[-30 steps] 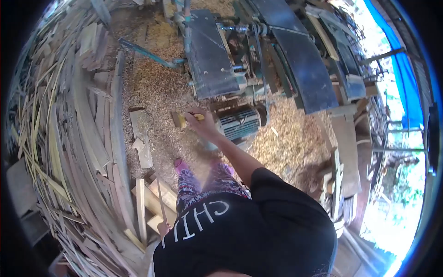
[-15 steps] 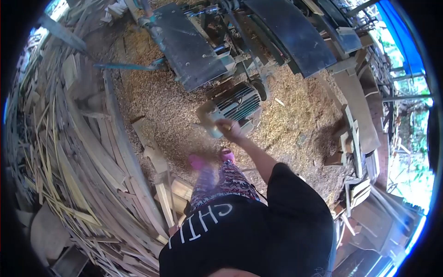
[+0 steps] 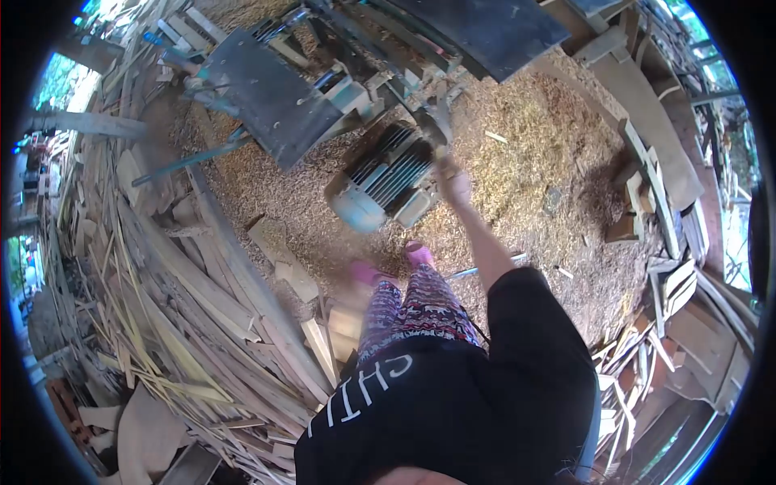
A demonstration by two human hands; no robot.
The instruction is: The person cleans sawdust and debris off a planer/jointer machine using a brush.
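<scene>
My right hand (image 3: 455,186) reaches forward to the right-hand end of a ribbed electric motor (image 3: 392,174), beside its dark pulley (image 3: 434,128). Its fingers look curled in, but they are small and a little blurred. Whether they hold or touch the pulley or belt cannot be made out. The motor sits low on the sawdust, in front of a woodworking machine with a dark metal table (image 3: 271,97). My left hand does not show; the left side of my black shirt ends above the wood pile.
Long offcuts and slats (image 3: 186,299) are heaped along the left. Shavings and sawdust (image 3: 533,178) cover the ground around my pink footwear (image 3: 418,253). A second dark table (image 3: 493,32) stands at the back. A teal bar (image 3: 190,159) juts out leftward, and boards (image 3: 659,194) line the right.
My right hand has moved from over the motor's near side to its right end by the pulley. The view has shifted, so the machine appears farther up and left.
</scene>
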